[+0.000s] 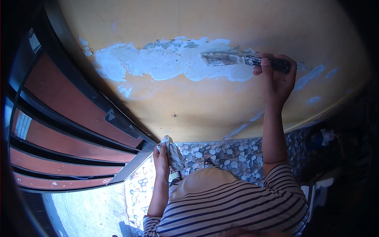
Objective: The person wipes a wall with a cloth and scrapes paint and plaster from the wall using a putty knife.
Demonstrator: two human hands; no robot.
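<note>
My right hand is closed round the dark handle of a putty knife. Its broad, smeared blade points left and lies over a long patch of white putty on the yellow wall; I cannot tell how firmly it touches. Lower down, my left hand grips a pale, crumpled bag with white and grey streaks, close to the wall's bottom edge. What is inside the bag cannot be seen.
A dark metal gate with reddish panels stands at the left, meeting the wall. Pebble-patterned floor runs below, with my sandalled feet on it. A white chair-like object is at the lower right. Smaller putty smears mark the wall's right.
</note>
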